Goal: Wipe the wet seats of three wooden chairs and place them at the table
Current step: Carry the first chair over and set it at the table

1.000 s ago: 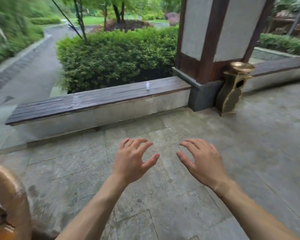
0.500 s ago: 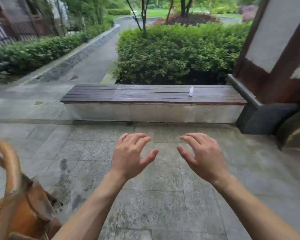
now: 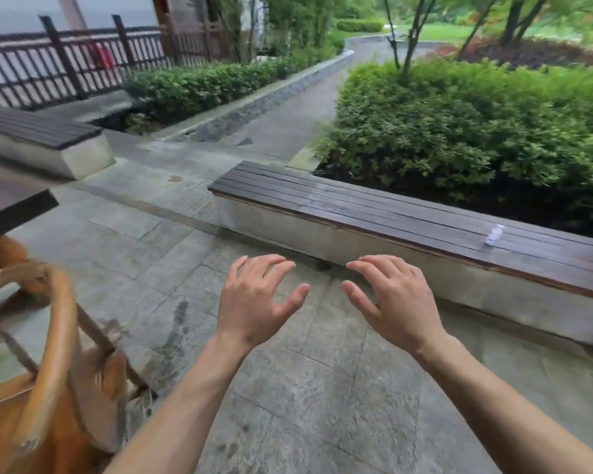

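Observation:
A wooden chair (image 3: pixel 53 364) with a curved orange-brown back rail fills the lower left corner, blurred, its seat mostly cut off by the frame edge. The dark corner of the table (image 3: pixel 12 203) juts in at the left edge, above the chair. My left hand (image 3: pixel 257 299) and my right hand (image 3: pixel 396 302) hover side by side over the stone floor in the middle, palms down, fingers spread, holding nothing. Both hands are well to the right of the chair and touch nothing.
A long bench (image 3: pixel 408 213) with dark wet slats on a concrete base runs across the right, a small white bottle (image 3: pixel 494 235) standing on it. A second bench (image 3: pixel 38 131) lies far left. Hedges, a paved path and a dark fence lie behind. Wet stone paving (image 3: pixel 305 388) underfoot.
The view has swung to the left: the bench and bottle slid right, the pillar left the frame, and the chair and table corner came into view. My hands keep the same open pose.

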Available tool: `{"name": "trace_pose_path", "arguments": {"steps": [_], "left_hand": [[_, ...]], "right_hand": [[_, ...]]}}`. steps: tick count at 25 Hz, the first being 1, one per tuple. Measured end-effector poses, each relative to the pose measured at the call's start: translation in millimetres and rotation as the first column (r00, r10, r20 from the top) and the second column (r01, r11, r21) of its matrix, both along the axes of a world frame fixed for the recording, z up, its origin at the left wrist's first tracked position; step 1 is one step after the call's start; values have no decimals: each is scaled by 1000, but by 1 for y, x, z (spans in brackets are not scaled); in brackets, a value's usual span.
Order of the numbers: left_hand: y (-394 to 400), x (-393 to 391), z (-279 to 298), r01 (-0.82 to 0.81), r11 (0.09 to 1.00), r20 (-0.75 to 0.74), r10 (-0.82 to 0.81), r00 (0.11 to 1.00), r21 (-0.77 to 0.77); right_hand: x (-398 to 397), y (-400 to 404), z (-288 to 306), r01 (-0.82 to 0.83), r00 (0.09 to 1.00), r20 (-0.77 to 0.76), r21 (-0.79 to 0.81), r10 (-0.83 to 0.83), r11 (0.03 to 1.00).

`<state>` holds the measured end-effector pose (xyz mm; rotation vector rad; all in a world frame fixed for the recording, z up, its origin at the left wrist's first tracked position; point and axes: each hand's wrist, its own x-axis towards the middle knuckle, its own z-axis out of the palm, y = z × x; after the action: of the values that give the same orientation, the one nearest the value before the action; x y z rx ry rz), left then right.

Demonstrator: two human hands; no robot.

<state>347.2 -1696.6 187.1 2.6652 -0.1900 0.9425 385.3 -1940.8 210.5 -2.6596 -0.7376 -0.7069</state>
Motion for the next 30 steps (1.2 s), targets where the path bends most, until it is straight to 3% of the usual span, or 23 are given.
{"name": "trace_pose_path", "arguments": {"steps": [5, 10, 14, 20, 26, 30], "left_hand": [[66, 25, 5, -216, 976, -31, 217, 976, 10], [131, 24, -8, -499, 866, -88, 500, 862, 37], [163, 29, -5, -712, 700, -93, 714, 694, 58], [157, 30, 13, -930, 366, -132, 924, 359, 26], [118, -7, 18, -999, 39, -114, 993, 35, 35], [96, -35, 22, -994, -97, -136, 985, -104, 53]], "right_hand": [[83, 83, 8, -202, 979, -14, 31, 203, 979], [145, 190, -6, -473, 879, -27, 62, 475, 879], [192, 269, -9, -681, 730, -12, 66, 683, 729], [236, 362, 8, -913, 405, -24, 34, 914, 406], [208, 407, 12, -991, 122, -99, 40, 988, 127], [178, 414, 13, -998, 3, -118, 69, 993, 12]]}}
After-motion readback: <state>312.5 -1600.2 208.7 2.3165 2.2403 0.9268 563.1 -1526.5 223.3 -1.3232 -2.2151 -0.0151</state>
